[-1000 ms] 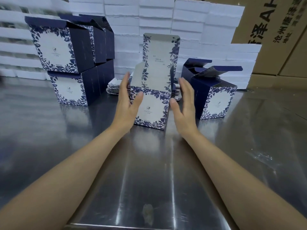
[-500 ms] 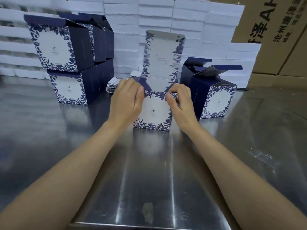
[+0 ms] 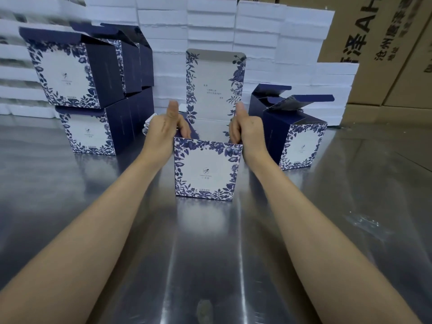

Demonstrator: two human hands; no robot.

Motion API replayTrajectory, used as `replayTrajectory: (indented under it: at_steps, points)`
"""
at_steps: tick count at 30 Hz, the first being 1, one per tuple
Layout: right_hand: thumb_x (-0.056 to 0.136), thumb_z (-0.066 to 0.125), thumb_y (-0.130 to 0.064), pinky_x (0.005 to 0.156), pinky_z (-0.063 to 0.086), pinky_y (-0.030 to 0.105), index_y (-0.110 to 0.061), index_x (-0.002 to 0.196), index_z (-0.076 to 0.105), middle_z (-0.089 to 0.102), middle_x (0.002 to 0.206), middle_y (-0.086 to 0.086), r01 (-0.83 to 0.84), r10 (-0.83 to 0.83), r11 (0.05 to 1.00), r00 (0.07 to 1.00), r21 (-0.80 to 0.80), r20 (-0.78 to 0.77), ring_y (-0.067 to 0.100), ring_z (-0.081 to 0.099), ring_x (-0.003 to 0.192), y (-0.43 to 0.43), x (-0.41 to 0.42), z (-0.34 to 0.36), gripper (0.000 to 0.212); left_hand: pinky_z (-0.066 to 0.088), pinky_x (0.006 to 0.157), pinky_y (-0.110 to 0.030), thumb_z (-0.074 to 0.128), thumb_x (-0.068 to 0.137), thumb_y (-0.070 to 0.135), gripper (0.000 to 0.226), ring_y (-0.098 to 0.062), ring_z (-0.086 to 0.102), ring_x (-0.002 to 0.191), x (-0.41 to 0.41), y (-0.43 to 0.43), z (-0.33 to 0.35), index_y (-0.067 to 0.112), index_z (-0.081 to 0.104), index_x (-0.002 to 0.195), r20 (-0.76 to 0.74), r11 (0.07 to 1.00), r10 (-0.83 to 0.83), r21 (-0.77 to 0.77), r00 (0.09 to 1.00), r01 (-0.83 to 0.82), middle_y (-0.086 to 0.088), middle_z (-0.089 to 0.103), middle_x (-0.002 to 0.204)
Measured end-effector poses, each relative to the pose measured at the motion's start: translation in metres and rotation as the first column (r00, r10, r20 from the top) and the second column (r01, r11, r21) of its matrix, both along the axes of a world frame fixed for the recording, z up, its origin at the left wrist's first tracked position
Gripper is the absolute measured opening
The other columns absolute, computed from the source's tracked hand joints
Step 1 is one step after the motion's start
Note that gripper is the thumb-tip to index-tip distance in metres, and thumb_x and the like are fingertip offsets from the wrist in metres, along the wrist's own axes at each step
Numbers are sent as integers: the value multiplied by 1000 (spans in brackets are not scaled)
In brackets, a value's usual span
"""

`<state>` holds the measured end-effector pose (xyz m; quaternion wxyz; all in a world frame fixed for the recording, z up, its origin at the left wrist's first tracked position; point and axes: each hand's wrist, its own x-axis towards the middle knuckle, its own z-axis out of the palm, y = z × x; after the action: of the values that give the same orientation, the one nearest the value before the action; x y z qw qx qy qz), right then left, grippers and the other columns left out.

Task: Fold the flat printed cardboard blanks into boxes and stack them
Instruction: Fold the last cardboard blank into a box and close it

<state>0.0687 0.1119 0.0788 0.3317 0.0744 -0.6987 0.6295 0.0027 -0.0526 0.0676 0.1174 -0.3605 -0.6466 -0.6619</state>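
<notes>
Progress: stacked boxes (image 3: pixel 77 94) stand at far left, an open box (image 3: pixel 301 141) at right; flat blanks (image 3: pixel 146 123) remain (mostly hidden).
Current box (image 3: pixel 207 169): upright on the steel table (image 3: pixel 210 253), between the hands; white panel, blue leaves, lid flap (image 3: pixel 215 85) not closed.
Left hand (image 3: pixel 163 129): thumb raised, fingers curled over the box's left top edge.
Right hand (image 3: pixel 249 129): same, right edge.

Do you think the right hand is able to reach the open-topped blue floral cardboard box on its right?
Probably yes: nothing stands between the right hand and the open-topped blue floral cardboard box beside it, though it is gripping the middle floral box.
</notes>
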Motion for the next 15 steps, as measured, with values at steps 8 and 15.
replayTrajectory:
  at_steps: [8, 15]
  points:
    - [96, 45, -3, 57, 24, 28, -18, 50, 32, 19, 36, -7, -8, -21, 964, 994, -266, -107, 11, 17, 40, -3, -6, -3, 50, 41, 74, -18, 39, 62, 91, 77, -10, 44, 59, -4, 1, -3, 15, 43, 48, 24, 998, 50, 40, 998, -50, 7, 45, 52]
    - [88, 62, -12, 61, 44, 17, -12, 46, 39, 37, 40, -4, 67, -71, 985, 997, -157, -25, 12, 31, 43, 6, -6, -1, 48, 39, 72, -26, 43, 104, 30, 58, -13, 44, 59, -1, 0, -4, 17, 48, 48, 69, 994, 105, -4, 992, -105, 8, 47, 51]
